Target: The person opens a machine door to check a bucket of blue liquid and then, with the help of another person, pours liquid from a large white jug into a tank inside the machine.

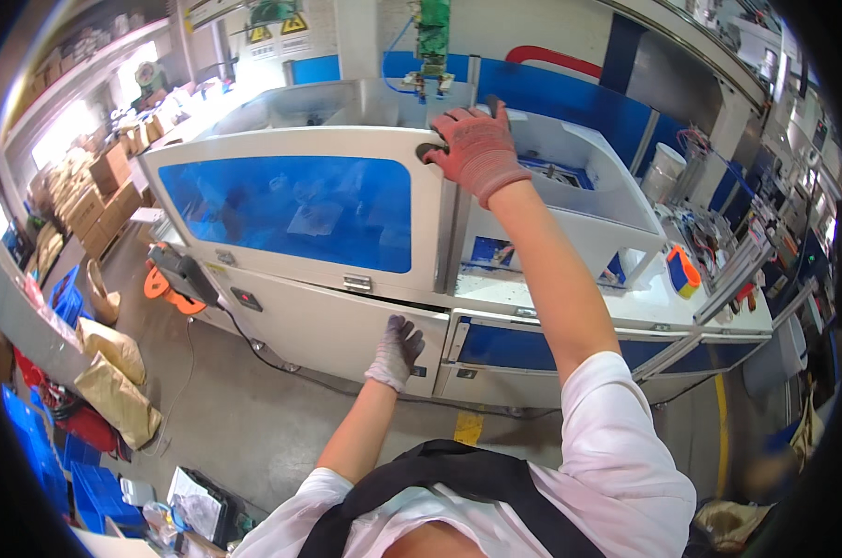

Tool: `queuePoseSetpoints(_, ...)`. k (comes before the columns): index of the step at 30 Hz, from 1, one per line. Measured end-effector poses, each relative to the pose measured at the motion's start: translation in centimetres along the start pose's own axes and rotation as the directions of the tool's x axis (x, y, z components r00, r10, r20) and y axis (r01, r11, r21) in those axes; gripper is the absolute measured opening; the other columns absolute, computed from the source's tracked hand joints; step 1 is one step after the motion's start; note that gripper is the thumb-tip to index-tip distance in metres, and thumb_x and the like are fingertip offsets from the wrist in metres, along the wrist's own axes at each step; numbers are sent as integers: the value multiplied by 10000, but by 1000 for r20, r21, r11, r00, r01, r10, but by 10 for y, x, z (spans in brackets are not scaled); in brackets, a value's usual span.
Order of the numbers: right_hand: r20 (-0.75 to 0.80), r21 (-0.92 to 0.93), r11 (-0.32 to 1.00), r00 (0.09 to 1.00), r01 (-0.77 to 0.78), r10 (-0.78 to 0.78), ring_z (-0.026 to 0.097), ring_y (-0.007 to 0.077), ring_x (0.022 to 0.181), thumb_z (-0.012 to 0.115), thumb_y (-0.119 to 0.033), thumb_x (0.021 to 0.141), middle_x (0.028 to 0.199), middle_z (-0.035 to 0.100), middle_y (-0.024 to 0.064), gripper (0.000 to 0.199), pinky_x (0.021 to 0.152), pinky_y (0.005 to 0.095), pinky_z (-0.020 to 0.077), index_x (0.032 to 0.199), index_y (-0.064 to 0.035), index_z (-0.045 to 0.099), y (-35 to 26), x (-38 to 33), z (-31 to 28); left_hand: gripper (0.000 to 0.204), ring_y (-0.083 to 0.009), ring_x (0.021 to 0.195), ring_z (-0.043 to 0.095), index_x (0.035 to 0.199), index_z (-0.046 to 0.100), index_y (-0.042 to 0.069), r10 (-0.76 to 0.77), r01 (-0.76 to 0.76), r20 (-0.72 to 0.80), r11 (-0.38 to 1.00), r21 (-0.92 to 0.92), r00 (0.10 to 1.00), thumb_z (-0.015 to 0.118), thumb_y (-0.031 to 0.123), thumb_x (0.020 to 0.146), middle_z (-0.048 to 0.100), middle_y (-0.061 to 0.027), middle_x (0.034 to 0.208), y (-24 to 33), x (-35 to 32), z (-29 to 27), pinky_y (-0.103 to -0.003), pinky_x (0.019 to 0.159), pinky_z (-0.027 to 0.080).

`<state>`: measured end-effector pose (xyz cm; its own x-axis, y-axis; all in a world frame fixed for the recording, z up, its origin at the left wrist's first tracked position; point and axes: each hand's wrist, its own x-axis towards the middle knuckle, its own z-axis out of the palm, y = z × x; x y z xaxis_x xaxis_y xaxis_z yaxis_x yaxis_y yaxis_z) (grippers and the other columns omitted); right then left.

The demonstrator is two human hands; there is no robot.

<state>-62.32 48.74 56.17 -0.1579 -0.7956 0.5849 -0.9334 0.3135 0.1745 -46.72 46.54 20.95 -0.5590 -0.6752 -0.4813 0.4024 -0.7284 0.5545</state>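
Note:
My right hand point(479, 152), in a red work glove with dark fingertips, lies over the top corner of a white machine door point(425, 214) with a blue window. Its fingers are spread, with the thumb against the door's face. Lower down, my left hand point(397, 352), in a greyish-white glove, is against the white lower cabinet panel point(337, 321), close to its right edge. The left fingers point up, slightly bent and apart. A dark gap runs along the panel's top edge. What lies under both palms is hidden.
Right of the door stands a white open-topped housing point(579, 223). An orange-and-blue tape roll point(683, 270) sits on the worktop. A grey hand-held controller point(184, 272) hangs at the left, and a black cable point(318, 378) runs along the floor. Blue crates point(100, 498) stand at lower left.

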Motion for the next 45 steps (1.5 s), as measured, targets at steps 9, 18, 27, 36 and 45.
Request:
queuePoseSetpoints(9, -227, 184, 876, 886, 446, -403, 413, 343, 1346, 728, -479, 729, 1282, 586, -36, 436, 1073, 742, 147, 1060, -202, 663, -37, -86, -28, 750, -229, 1354, 343, 1492, 313, 105, 728, -721, 104, 686, -99, 678, 483, 594, 950, 372, -93, 1465, 141, -152, 54, -423, 1142, 251)
queuePoseSetpoints(18, -133, 686, 305, 526, 661, -840, 475, 360, 1255, 775, -467, 692, 1321, 518, 107, 624, 1105, 569, 300, 1171, -118, 578, -137, -285, 48, 394, -275, 968, 615, 1185, 561, 11, 452, -598, -492, 780, -187, 744, 619, 282, 905, 629, -106, 1063, 47, -236, -77, -413, 901, 495)
queuePoseSetpoints(27, 260, 721, 458, 410, 520, -874, 433, 341, 1318, 607, -512, 869, 1424, 472, 111, 603, 1148, 502, 254, 1336, -138, 532, -141, -351, 163, 638, -325, 1300, 445, 1406, 454, 84, 199, -338, -280, 675, -655, 939, 330, 536, 973, 474, -119, 1436, -47, -97, -215, -448, 1112, 328)
queuePoseSetpoints(36, 722, 407, 911, 585, 72, -369, 388, 434, 1333, 597, -495, 878, 1424, 473, 162, 581, 1136, 528, 257, 1339, -146, 531, -63, -386, 160, 816, -316, 1443, 263, 1527, 281, 139, -56, -126, -290, 811, -571, 955, 267, 698, 934, 278, -83, 1585, -86, 58, -247, -443, 1193, 193)
queuePoseSetpoints(45, 435, 335, 885, 886, -324, 160, 403, 482, 1272, 757, -371, 761, 1371, 478, 188, 598, 1077, 580, 310, 1264, -115, 557, -24, -372, 150, 722, -328, 1335, 419, 1426, 462, 139, -271, 110, -177, 783, -612, 946, 310, 633, 921, 417, -91, 1495, -59, 130, -214, -508, 1113, 337)
